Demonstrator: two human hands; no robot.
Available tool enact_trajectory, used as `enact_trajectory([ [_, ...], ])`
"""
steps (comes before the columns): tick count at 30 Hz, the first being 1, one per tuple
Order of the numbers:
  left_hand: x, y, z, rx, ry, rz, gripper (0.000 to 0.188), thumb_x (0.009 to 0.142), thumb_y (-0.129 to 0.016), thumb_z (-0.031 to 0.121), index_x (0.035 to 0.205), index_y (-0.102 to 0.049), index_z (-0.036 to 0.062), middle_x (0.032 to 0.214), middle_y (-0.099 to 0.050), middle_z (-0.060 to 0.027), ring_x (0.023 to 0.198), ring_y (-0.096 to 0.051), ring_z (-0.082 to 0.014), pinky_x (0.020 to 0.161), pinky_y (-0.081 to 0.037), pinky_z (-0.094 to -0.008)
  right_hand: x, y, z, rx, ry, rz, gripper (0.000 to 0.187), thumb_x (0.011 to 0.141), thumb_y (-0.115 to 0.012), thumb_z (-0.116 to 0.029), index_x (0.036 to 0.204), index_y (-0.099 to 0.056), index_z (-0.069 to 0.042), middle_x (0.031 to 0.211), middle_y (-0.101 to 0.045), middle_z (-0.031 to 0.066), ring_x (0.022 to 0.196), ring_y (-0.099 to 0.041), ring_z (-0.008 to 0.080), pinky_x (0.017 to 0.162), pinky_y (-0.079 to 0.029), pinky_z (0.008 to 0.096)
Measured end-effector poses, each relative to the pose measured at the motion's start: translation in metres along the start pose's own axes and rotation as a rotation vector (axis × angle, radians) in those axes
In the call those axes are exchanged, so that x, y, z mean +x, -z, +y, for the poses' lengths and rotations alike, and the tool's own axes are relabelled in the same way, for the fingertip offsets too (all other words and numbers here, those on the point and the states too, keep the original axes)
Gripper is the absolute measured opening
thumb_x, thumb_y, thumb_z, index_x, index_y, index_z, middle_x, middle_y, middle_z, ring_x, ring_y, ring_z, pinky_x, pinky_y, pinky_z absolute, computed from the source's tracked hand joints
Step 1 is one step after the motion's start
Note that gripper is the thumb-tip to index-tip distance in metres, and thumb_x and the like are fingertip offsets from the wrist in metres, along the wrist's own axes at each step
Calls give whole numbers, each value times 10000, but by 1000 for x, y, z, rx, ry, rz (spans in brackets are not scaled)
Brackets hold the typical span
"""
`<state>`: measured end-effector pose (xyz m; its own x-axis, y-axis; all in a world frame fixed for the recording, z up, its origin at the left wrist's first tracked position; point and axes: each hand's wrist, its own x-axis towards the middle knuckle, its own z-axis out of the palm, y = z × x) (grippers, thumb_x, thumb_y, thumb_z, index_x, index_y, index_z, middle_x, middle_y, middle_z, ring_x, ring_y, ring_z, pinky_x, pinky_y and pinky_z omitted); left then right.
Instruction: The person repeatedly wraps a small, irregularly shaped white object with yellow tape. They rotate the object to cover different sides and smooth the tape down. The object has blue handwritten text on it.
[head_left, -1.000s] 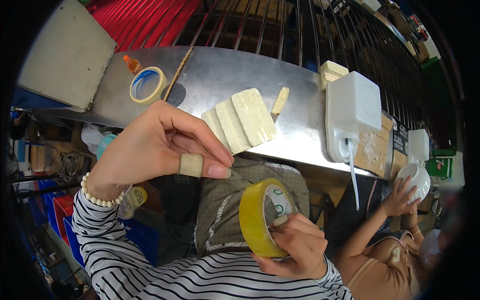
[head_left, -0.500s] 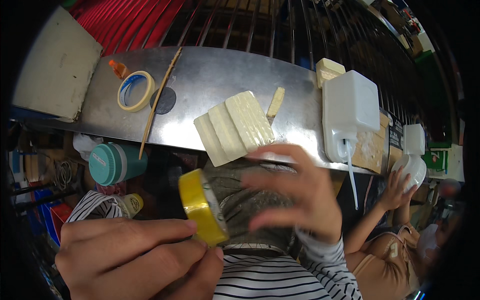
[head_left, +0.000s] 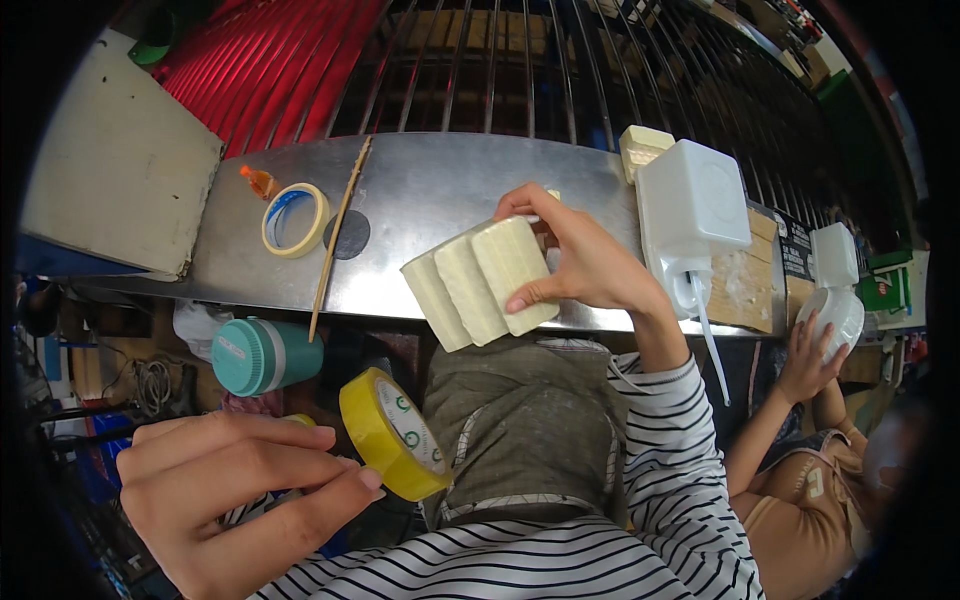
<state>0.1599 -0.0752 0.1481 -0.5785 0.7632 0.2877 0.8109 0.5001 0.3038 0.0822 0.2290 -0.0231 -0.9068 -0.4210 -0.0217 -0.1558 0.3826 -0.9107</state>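
Observation:
My left hand is closed at the fingertips, pinching a roll of yellow adhesive tape at its edge; the exact contact is partly hidden. My right hand grips a stack of cream-coloured blocks, its thumb on the near face and its fingers over the far edge. The blocks lie side by side in offset steps, and the one in my hand has a glossy surface. They overhang the front edge of the steel table, above my lap. Most of a small cream strip behind them is hidden by my right hand.
On the table's left are masking tape, a wooden stick and a small orange-capped bottle. A white pump bottle stands right, beside another cream block. A teal jar sits below. A co-worker's hand holds a white container.
My right hand has moved up from beside the tape roll and taken hold of the block stack. The tape roll has shifted slightly left, its printed core turned more toward view.

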Motion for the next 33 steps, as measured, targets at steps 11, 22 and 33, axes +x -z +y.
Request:
enact_trajectory([
  [11, 9, 3, 13, -14, -78, -16, 219, 645, -765, 169, 854, -786, 105, 692, -707, -7, 652, -710, -147, 537, -569, -243, 22, -21, 12, 377, 177, 77, 769, 696, -838, -69, 1380, -493, -143, 1345, -544, 86, 1334, -494, 271, 1142, -408, 441],
  [22, 27, 4, 33, 17, -14, -68, 255, 672, -866, 130, 876, -751, 30, 709, -721, -43, 668, -720, -173, 521, -555, -244, -51, -31, -13, 110, 370, 654, 638, 712, -851, -127, 1288, -585, -66, 1292, -577, 112, 1184, -547, 242, 1027, -432, 392],
  [33, 54, -22, 54, -28, 25, -45, 310, 689, -871, 80, 939, -707, -1, 786, -743, -95, 735, -735, -188, 571, -578, -266, -129, -129, -72, 52, 53, 623, 589, 583, -939, -350, 1035, -699, -57, 1131, -526, 127, 1041, -504, 287, 864, -400, 413],
])
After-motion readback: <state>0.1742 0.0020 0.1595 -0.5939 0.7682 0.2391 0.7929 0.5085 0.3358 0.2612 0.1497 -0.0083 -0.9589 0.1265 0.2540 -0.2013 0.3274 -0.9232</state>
